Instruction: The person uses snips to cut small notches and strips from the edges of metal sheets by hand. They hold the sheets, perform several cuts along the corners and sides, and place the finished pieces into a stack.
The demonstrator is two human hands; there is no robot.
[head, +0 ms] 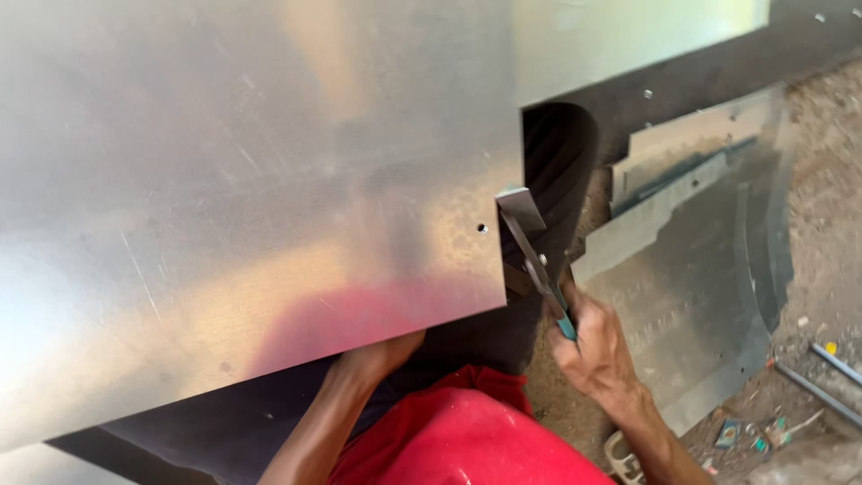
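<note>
Big shiny metal sheet (251, 180) fills the frame from 9 to 12 o'clock, its lower right corner near centre, small hole close to that corner. Right hand (594, 346) at about 4 o'clock of centre, fist clenched around the teal handles of tin snips (537, 260). Snip blades run up toward 11 o'clock and meet the sheet's right edge at the corner; a small bent tab of cut metal (519, 210) sticks out just above the blades, touching the sheet edge.

Left hand not visible: left forearm (346, 404) goes up from 6 o'clock and disappears under the sheet's bottom edge, so its grip can't be told. Sheet blocks the view of whatever it holds.

Red garment (458, 436) at 6 o'clock, between the two arms. Dark cloth (557, 153) behind the snips, just right of the sheet edge.

At 3 o'clock, scrap sheet-metal pieces (700, 260) lie overlapped on dirt ground (831, 162), near the right hand but apart from it. Grey metal rods (826, 377) at 4 o'clock, far right. Small bits of litter (750, 433) and a sandal (624, 454) near 5 o'clock, just beside the right forearm.
</note>
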